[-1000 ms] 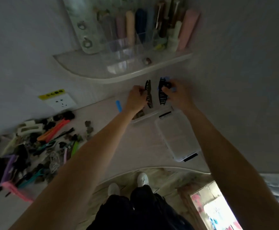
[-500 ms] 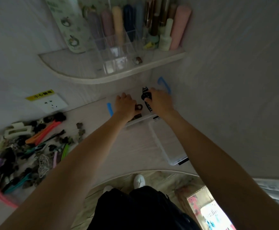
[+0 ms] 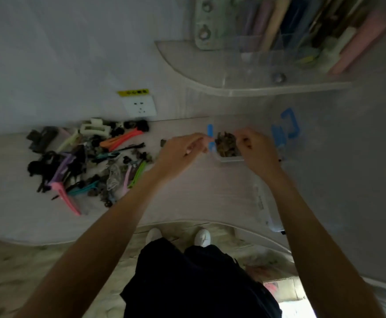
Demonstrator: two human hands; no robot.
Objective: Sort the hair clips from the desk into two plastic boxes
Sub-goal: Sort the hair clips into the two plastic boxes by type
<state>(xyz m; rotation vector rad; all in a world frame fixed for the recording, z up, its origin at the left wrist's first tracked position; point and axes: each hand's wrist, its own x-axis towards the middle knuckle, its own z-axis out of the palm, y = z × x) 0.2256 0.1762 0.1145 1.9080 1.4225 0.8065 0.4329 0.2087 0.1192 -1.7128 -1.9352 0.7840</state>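
Hands over the clear plastic box [image 3: 229, 158] at the back of the pale worktop [image 3: 187, 198], box used as landmark. Left hand [image 3: 180, 152] sits just left of the box, fingers curled loosely, tips near the blue latch [image 3: 211, 137] on the box's left wall; blurred, cannot tell if it pinches anything. Right hand [image 3: 257, 150] hangs above the box's right half, fingers curled in, a small dark bit near the knuckles but too blurred to say whether it is gripped. Inside the box, a heap of small brownish clips [image 3: 226, 143]. Right of the box, more blue latches [image 3: 286, 128] against the wall. Near side of the box, toward the worktop edge, a second clear plastic box [image 3: 266, 210], mostly hidden by the right forearm. Well left of the box, pile of mixed hair clips [image 3: 84, 161] on the worktop: black, orange, pink, green, purple, white claw clip at the back. Above-left of the box, white wall socket [image 3: 139, 106] with yellow label. Above the box, clear shelf [image 3: 244, 72] holding an organizer of tubes. Below the worktop edge, dark trousers and white shoes on the floor.
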